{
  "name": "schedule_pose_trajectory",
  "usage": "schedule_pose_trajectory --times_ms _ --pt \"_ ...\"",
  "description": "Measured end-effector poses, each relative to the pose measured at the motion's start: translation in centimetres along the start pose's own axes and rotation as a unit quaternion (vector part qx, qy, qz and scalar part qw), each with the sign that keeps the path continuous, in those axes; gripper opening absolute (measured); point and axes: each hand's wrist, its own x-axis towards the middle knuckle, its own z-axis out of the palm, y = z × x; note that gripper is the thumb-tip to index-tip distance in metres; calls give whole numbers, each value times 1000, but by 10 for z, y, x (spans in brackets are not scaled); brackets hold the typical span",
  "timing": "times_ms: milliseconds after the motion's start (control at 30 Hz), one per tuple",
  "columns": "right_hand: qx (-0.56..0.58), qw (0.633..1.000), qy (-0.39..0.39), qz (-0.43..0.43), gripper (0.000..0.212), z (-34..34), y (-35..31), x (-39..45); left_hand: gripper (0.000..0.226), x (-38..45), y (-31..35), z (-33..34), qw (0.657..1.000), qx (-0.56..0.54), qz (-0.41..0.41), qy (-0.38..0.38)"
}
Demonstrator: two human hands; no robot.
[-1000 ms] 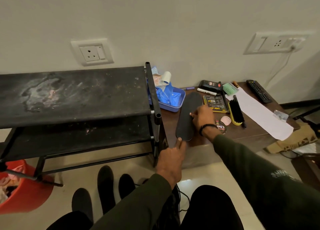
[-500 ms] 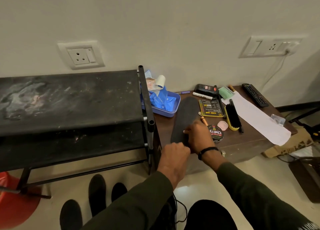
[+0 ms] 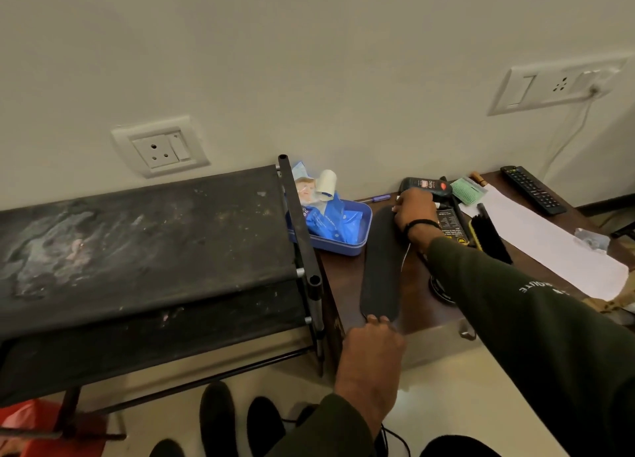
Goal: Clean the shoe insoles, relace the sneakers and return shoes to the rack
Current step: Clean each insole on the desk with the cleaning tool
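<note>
Left hand (image 3: pixel 372 350): fingertips pressing the near end of the insole (image 3: pixel 381 267), fingers fairly straight, gripping nothing. Right hand (image 3: pixel 414 212): at the far end of the same insole, fingers curled downward; whether they pinch a cloth or wipe cannot be told, as the back of the hand hides the palm. Insole: dark, lying flat and lengthwise on the brown surface (image 3: pixel 347 284), between a blue tray (image 3: pixel 357 242) of packets and a row of shoe-care items. Items just beside the right hand: a dark bottle (image 3: pixel 426 184), a yellow-backed brush (image 3: pixel 488 236), a green comb (image 3: pixel 467 189); a sheet of paper (image 3: pixel 549 247) and a remote (image 3: pixel 532 190) farther right. Shoe rack (image 3: pixel 144 243): black, dusty, standing to the left against the surface, shelves showing no shoes. Further insoles (image 3: pixel 218 419): dark, on the floor below. Step in hand, by judgement: cleaning the insole, one hand steadying it, the other working the far end. Next move likely calls for firm downward hold at the near end so that the thin insole does not slide while its length is wiped.
</note>
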Motion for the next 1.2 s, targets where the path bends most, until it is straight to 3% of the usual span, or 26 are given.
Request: schedule_pose_trajectory --times_ms 267,433,500,567,633,700,800,900,1033,1100,1133,1200 --pt "37 990 -100 -91 16 9 -13 -91 54 -1 1 0 1000 6 -7 -8" --pt "48 978 -143 -142 14 -13 -7 -164 55 -8 -2 9 997 -62 -43 14" --pt "56 972 -188 -126 10 -25 -1 -185 50 -20 -7 16 987 -139 -50 60" --pt "65 967 -227 -98 7 -36 11 -201 30 -27 -15 22 967 -207 -77 127" --pt "143 959 -240 -40 5 -48 24 -221 19 -23 -18 22 939 -263 -134 178" --pt "323 913 -234 81 6 -58 32 -246 35 -8 -15 13 920 -293 -182 184" --pt "579 742 -234 243 8 -68 30 -271 60 25 -6 -1 917 -287 -248 121" --pt "688 633 -167 314 13 -78 25 -276 68 46 5 -10 917 -267 -293 57" --pt "743 561 -136 339 13 -97 23 -274 76 58 13 -17 888 -297 -349 33" --pt "756 541 -150 336 14 -106 23 -273 76 64 10 -15 854 -351 -382 24" --pt "761 535 -159 331 15 -111 23 -273 71 67 8 -15 824 -406 -396 24" --pt "768 523 -174 325 17 -118 23 -272 49 67 10 -17 722 -577 -382 19"
